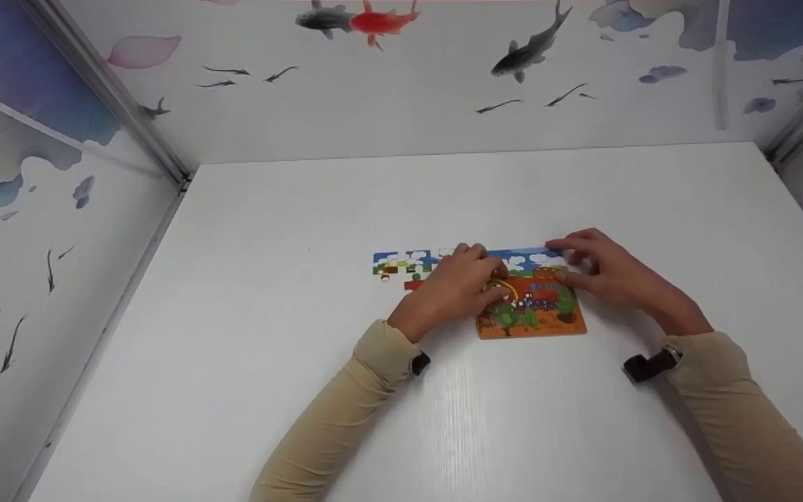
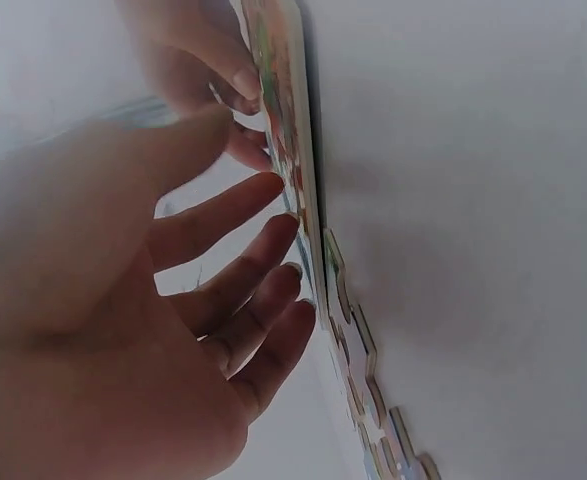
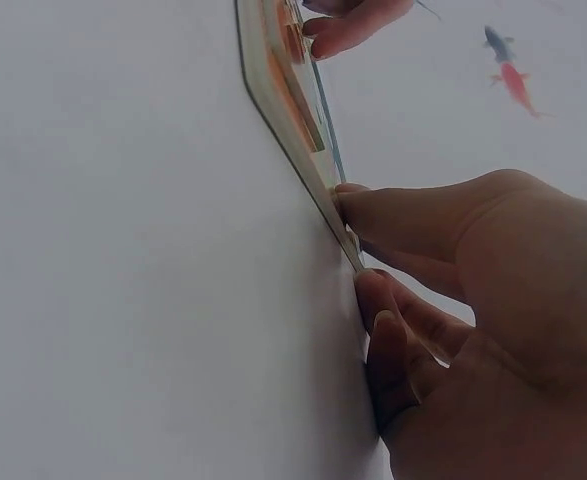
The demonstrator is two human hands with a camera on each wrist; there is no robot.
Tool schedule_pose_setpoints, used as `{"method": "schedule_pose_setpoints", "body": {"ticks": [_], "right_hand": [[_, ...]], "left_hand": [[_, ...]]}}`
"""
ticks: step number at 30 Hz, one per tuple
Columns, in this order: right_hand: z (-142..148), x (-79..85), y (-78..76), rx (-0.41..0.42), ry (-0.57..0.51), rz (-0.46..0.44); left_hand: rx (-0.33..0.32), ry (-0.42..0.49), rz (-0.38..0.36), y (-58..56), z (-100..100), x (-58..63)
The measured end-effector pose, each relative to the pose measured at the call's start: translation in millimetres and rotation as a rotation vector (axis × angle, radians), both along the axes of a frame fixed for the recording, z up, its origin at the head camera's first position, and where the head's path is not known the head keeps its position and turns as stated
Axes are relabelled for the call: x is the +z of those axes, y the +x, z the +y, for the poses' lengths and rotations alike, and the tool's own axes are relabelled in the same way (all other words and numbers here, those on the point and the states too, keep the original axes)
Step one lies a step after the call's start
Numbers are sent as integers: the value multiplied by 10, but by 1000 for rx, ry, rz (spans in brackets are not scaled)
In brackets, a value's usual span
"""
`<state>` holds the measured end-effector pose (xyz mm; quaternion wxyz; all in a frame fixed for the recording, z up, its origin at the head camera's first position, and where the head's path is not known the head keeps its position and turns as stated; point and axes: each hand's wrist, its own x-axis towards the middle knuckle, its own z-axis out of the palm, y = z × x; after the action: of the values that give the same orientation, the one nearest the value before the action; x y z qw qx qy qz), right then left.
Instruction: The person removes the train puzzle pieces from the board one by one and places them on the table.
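Observation:
A colourful jigsaw puzzle in a flat board (image 1: 534, 324) lies on the table, with blue sky and clouds along its far side and orange ground nearest me. My left hand (image 1: 461, 279) reaches over its left part, fingers loosely bent, fingertips at the picture surface in the left wrist view. At the far right corner my right hand (image 1: 614, 268) holds the board's edge between thumb (image 3: 368, 210) and fingers. Loose puzzle pieces (image 1: 387, 263) lie left of the board, some joined, partly hidden by my left hand.
The white table (image 1: 269, 223) carries the puzzle near its middle. A white wall (image 1: 401, 111) painted with fish rises behind the far edge, and a second painted wall (image 1: 18, 279) stands along the left side.

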<state>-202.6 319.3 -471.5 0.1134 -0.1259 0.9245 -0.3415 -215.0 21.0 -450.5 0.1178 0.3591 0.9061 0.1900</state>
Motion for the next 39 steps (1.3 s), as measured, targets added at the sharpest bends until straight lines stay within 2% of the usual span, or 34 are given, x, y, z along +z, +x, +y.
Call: {"method": "schedule_pose_setpoints", "body": {"ticks": [3,10,20,25,34,39], "right_hand": [[-8,10,1,-4,1,-6],[-12,8,1,-11,3,-11],[-13,-1,-2,-12,6,-13],[-16,-2,-5,-15,2,-20],[-17,-14,-9,-14,-7,-21],[-10,-9,-6,-2,-3,-3]], "left_hand": [[12,18,20,-47,-40,-10],[-2,80,-113,-110,-125,-6],[17,87,-176,-134,-90,-8],[13,121,-212,-146,-81,-9],[22,109,-219,-128,-94,21],[-3,128,-233,-134,-80,13]]}}
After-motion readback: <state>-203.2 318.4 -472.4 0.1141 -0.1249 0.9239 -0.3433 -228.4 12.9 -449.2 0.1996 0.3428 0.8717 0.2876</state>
